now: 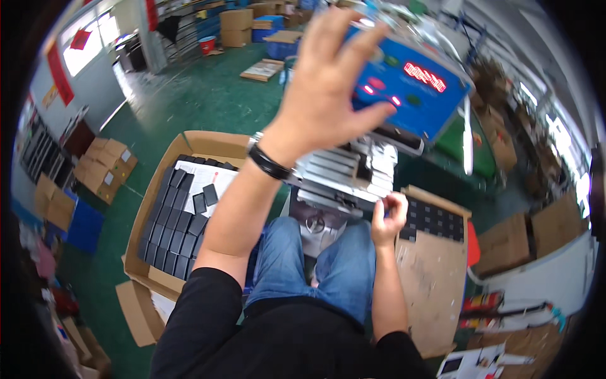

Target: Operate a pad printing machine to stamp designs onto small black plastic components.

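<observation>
My left hand [322,88] is raised with fingers spread in front of a blue control box [435,110] with a lit red display. Its thumb is over the lower front of the box; whether it touches is unclear. The fingertips blur at the box's upper left edge. Below stands a machine with a grooved metal bed [334,169] and a small handwheel [315,225] between my knees. At the bed's right front corner, my right hand [389,220] has its fingers curled together. Anything inside them cannot be made out.
To the left, a cardboard box [134,243] holds rows of black blocks [167,221], with paper and two loose pieces on top. A brown board [435,290] at the right carries rows of black pieces [435,221]. Cartons [104,167] stand on the green floor farther left.
</observation>
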### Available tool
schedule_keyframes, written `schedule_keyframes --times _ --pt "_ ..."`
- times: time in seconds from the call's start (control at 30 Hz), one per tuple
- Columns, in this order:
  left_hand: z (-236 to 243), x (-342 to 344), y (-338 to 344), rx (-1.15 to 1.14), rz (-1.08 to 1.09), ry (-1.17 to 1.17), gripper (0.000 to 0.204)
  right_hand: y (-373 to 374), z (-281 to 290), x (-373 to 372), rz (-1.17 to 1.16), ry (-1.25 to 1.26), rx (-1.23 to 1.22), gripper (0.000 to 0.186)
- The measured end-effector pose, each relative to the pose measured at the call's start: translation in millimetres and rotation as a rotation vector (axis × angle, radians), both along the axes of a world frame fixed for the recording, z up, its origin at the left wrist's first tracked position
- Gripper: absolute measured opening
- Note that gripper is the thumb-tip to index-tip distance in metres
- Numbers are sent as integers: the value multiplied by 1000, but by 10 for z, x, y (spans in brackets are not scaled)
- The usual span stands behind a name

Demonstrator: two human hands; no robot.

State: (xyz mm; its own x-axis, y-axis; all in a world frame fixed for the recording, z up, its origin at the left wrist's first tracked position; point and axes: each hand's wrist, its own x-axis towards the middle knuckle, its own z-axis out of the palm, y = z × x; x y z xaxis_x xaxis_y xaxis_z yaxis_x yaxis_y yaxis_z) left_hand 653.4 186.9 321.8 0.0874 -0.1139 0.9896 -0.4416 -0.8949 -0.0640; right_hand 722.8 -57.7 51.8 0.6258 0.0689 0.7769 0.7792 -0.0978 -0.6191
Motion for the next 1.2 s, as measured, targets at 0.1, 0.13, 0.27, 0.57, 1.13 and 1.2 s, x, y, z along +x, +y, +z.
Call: schedule_keyframes --times 0.1,0.13,0.27,0.57,1.13,1.2 --pt "-5 -47 -19 -28 31 20 93 4 -25 -10 26 -7 -1 25" --pt "-13 -61 -33 -53 -12 40 94 1 -49 -16 31 20 9 25" --pt "-52 -3 1 -46 -23 36 94 1 -69 -30 13 83 -14 25" --pt "-73 116 42 -66 -69 12 95 35 -88 -1 -46 107 -17 24" --pt "-92 177 54 -84 -145 -31 93 84 -77 -42 -65 102 -8 24" --pt "-99 190 50 -88 -150 -29 94 85 -74 -45 -60 100 -6 23"
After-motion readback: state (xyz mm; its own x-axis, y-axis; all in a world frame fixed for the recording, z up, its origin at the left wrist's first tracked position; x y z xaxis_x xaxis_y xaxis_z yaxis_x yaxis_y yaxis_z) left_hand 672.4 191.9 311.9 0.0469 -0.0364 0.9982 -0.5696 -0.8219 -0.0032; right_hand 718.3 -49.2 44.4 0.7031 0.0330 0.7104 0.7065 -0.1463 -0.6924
